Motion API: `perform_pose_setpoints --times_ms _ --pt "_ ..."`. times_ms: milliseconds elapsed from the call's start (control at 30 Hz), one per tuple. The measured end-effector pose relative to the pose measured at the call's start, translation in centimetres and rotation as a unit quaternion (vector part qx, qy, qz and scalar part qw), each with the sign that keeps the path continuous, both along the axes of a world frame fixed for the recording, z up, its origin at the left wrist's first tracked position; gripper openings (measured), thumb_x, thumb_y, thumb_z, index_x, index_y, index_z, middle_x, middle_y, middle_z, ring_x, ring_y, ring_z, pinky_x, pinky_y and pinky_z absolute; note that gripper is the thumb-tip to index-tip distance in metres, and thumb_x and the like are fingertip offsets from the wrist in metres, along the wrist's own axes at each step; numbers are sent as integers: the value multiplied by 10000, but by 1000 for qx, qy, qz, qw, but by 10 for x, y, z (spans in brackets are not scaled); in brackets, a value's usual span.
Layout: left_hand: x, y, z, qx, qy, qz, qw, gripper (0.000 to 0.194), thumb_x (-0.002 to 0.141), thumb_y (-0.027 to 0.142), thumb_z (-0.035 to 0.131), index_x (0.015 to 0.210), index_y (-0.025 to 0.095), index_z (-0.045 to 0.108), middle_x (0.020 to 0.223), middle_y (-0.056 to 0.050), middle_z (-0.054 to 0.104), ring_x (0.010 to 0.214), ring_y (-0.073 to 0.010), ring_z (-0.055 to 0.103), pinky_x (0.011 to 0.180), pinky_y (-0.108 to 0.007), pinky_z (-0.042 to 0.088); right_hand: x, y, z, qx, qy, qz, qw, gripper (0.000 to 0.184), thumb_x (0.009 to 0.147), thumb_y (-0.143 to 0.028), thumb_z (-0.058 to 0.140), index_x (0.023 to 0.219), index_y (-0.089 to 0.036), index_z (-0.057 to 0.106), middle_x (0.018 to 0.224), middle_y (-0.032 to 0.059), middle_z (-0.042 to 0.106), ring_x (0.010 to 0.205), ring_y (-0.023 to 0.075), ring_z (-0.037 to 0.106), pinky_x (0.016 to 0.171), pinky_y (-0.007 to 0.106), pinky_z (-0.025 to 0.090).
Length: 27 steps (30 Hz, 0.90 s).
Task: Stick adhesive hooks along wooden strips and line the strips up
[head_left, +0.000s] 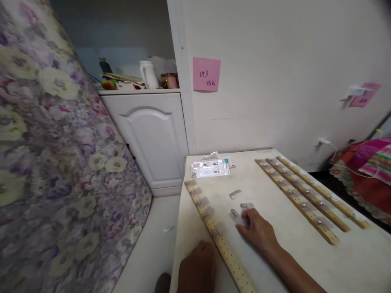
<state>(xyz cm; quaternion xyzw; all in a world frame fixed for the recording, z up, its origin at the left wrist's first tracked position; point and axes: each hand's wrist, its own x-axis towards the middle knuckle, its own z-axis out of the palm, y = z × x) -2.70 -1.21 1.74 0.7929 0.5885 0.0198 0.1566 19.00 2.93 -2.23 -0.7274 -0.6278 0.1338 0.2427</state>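
Observation:
My right hand [259,232] reaches over the table with thumb and forefinger bent around a clear adhesive hook [237,217]. Its plate lies between the fingertips. A second clear hook [246,206] touches the forefinger and is partly covered by it. Just beyond them lies another hook piece [235,194]. My left hand [198,266] is closed beside a perforated wooden strip [227,254]; its fingertips are dark and blurred, so what they grip is hidden. Clear hooks sit along the far half of that strip, and its near half shows bare holes.
Three more strips with hooks [297,195] lie at the right of the white table [293,260]. Clear plastic packaging [210,168] rests at the back left. A white cabinet [149,138], a floral curtain [61,162] and a wall with a pink note [206,74] stand around.

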Motion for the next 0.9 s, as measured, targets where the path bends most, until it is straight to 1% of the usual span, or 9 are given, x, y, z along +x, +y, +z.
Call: perform_pose_setpoints --times_ms 133,233,300,367,467,600,700,800,900 --pt "0 1 3 0 11 8 1000 283 897 198 300 909 205 582 963 -52 626 871 -192 618 718 -292 456 8 0 -5 26 65 -9 998 199 729 -285 583 907 -219 522 796 5 603 671 180 575 623 296 394" --pt "0 1 5 -4 14 9 1000 285 905 215 295 909 211 580 961 -47 630 858 -187 620 715 -286 451 16 4 -10 40 190 -6 981 242 716 -244 568 951 -221 514 673 -35 567 628 165 565 617 293 418" --pt "0 1 7 -7 13 10 1000 287 910 222 293 908 215 581 955 -42 632 850 -179 619 711 -276 444 19 8 -12 43 311 1 949 261 688 -245 592 933 -215 506 639 -55 536 578 145 546 572 276 421" --pt "1 0 8 -10 17 16 1000 278 908 219 303 896 213 581 949 -39 631 843 -173 616 703 -267 436 22 11 -11 24 435 19 900 297 652 -272 640 903 -210 493 596 -80 493 494 115 506 500 251 399" --pt "1 -3 8 -10 21 25 999 266 902 212 312 880 211 578 935 -34 625 832 -168 610 692 -261 429 24 9 -4 -28 550 58 832 386 619 -300 705 929 -207 495 579 -97 480 436 88 490 443 222 374" --pt "-2 -8 3 1 -2 11 1000 277 908 218 295 853 216 567 897 -29 618 797 -173 601 680 -275 431 22 -4 5 -120 579 141 794 400 648 -270 712 992 -202 521 616 -76 538 450 82 531 435 203 394" --pt "-3 -13 2 -11 -23 -1 1000 264 910 227 305 850 217 562 903 -36 619 801 -175 595 689 -277 439 15 -15 2 -190 567 193 778 392 652 -239 705 1003 -203 533 652 -71 560 449 79 553 436 201 416" --pt "-1 -19 2 -23 -29 -6 999 245 908 226 331 866 216 572 934 -44 621 831 -179 589 697 -272 443 8 -22 -5 -225 552 217 773 397 642 -214 696 1004 -205 533 673 -74 562 459 81 575 437 195 426" --pt "-1 -26 -3 -12 -43 3 999 245 906 216 344 902 224 589 944 -43 619 874 -192 580 732 -286 451 3 -25 -9 -233 534 218 783 371 652 -182 655 1000 -215 533 692 -80 550 467 72 580 425 177 408"
